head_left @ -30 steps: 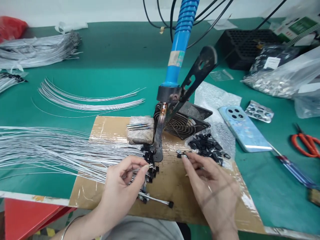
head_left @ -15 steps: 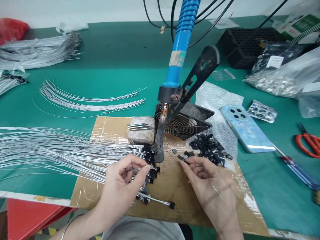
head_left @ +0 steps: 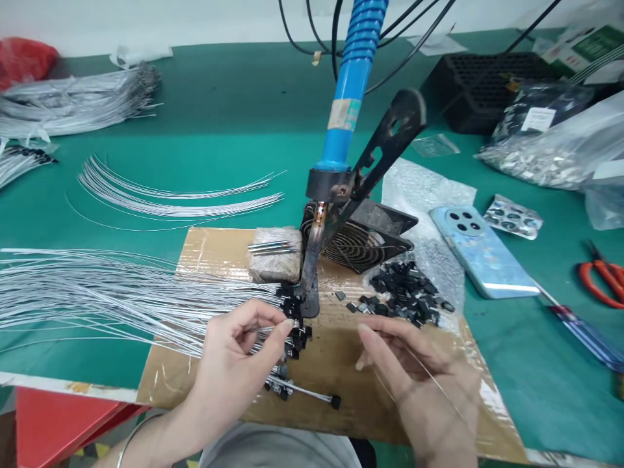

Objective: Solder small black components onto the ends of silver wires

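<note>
My left hand [head_left: 238,364] pinches the end of a thin white wire [head_left: 273,329] between thumb and forefinger, just in front of the tip of the blue-handled soldering iron [head_left: 351,91]. Finished wires with small black end pieces [head_left: 297,338] lie under that hand. My right hand [head_left: 419,377] hovers over the cardboard mat [head_left: 214,247], fingers loosely curled, with a very thin wire [head_left: 439,383] running across it. The pile of small black parts [head_left: 404,289] lies just beyond its fingertips.
A big bundle of white wires [head_left: 88,292] fans out to the left, with curved wires [head_left: 170,198] behind. A small fan [head_left: 355,244] and a grey block [head_left: 275,260] flank the iron. Phone [head_left: 482,250], screwdriver [head_left: 580,331], scissors [head_left: 604,276] and plastic bags [head_left: 560,153] lie at right.
My right hand has drawn back from the pile of black parts toward me, and a thin wire now shows across it. My left hand has stayed put, still pinching.
</note>
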The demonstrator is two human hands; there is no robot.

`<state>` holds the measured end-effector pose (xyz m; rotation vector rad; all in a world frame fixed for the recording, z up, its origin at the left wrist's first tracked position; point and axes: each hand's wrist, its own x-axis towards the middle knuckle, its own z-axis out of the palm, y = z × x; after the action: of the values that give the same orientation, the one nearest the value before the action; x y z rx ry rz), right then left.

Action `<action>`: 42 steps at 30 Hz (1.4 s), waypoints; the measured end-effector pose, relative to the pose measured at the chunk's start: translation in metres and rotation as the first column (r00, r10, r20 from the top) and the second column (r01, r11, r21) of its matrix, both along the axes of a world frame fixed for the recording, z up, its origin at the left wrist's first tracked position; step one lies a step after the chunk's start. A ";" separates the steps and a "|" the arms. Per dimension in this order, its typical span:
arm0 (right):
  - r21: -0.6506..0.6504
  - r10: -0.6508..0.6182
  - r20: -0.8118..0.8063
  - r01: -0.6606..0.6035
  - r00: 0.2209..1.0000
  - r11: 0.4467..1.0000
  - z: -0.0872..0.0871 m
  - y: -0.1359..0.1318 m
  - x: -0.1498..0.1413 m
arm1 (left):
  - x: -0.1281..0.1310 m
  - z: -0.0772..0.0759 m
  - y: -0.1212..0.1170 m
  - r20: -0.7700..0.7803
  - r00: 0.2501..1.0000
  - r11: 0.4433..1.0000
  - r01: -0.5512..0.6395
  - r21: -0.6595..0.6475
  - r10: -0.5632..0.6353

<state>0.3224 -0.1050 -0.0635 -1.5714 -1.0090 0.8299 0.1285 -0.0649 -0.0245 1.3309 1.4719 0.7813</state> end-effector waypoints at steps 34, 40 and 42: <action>-0.019 0.163 -0.369 -0.183 0.915 0.983 0.011 0.006 -0.046 | 0.003 0.011 0.005 0.126 0.986 0.993 0.116 -0.018 -0.113; -0.032 0.133 -0.316 -0.151 0.940 0.988 0.011 0.003 -0.048 | 0.006 0.009 0.008 0.119 0.988 0.992 0.109 -0.059 -0.101; -0.017 0.128 -0.272 -0.138 0.954 0.990 0.011 0.001 -0.049 | 0.006 0.007 0.008 0.096 0.991 0.993 0.099 -0.066 -0.093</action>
<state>0.2734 -0.1041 -0.0521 -1.3849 -0.9113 1.1285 0.1346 -0.0571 -0.0171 1.2856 1.3403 0.7132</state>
